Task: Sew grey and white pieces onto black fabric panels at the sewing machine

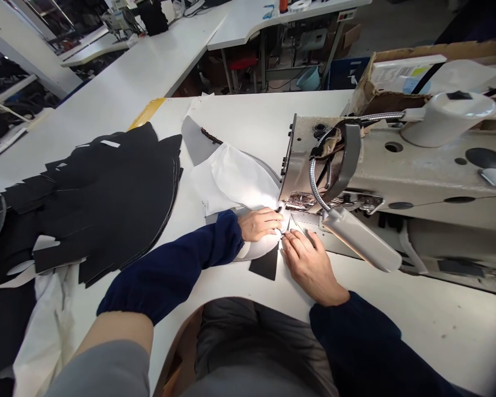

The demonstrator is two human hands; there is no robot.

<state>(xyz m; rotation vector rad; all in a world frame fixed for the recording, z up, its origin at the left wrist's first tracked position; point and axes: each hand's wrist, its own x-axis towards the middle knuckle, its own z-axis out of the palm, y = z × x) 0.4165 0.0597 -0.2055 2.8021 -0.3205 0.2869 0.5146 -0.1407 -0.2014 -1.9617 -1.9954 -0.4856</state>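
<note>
My left hand point(261, 224) lies palm down with fingers stretched out on a grey and white fabric piece point(248, 179), close to the needle area of a sewing machine point(326, 165). Just right of it, my right hand point(308, 264) has its fingers bent together, fingertips at the fabric's edge. Its thumb is hidden, and I cannot make out what it pinches. Thin dark threads point(297, 221) run beside those fingertips. A small black fabric strip point(264, 263) lies beneath the fabric's near edge, between my hands. The machine's lamp point(362, 238) hangs beside my right hand.
Stacked black cut pieces point(119, 193) cover the table's left side, with white cloth point(45, 331) below them. A cardboard box point(366, 82) and a white cone-shaped part point(446, 118) stand at the right, behind and on the machine. Other worktables point(248, 25) extend beyond.
</note>
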